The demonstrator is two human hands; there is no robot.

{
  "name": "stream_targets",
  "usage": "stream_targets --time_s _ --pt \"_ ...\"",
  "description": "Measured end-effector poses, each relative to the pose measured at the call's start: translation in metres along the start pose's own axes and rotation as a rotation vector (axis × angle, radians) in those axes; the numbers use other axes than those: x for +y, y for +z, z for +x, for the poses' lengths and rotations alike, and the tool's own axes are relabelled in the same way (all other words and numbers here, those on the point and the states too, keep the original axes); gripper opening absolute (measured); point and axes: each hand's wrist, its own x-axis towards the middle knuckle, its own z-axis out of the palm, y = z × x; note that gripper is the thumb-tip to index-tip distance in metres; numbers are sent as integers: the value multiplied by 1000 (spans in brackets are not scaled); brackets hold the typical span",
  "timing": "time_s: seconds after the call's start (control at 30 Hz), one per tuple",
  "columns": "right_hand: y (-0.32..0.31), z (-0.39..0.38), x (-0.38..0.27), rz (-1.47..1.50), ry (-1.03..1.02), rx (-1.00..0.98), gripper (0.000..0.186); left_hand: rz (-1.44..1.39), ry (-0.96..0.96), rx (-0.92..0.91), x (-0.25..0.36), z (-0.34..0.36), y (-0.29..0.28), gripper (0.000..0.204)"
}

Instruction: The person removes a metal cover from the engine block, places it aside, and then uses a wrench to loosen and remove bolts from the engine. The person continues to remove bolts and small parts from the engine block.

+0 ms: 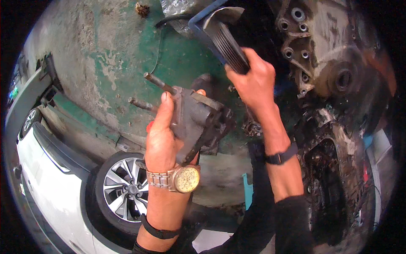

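Overhead, left hand (163,137) grips metal part (194,120); engine (334,63) close right.

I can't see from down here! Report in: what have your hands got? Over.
Left hand gripping grimy grey metal part with two studs. Right hand clamped on black ribbed handle. Greasy engine block close right; nothing between hands.

- left hand (163,135) wrapped round a greasy grey metal part (198,120), two bolts (148,91) poking out its far side
- right hand (252,80) gripping a ribbed belt (226,42) up top
- grimy engine block (325,55) on the right
- white car (55,190) and its alloy wheel (124,188) down below, green-painted floor (127,55)
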Motion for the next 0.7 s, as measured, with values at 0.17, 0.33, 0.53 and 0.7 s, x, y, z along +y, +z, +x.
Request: stream_targets --time_s 0.17,0.33,0.53,0.7 --pt "-57 -50 0 -96 46 -78 39 0 21 36 2 0 2 31" --pt "-99 -97 4 -19 394 -199 37 -64 -21 12 2 5 -2 31" --pt "-110 -113 9 -22 636 -266 31 -70 -40 -38 0 10 -3 31" --pt "-93 -92 -1 160 506 -128 25 1 -21 32 -9 8 3 32"
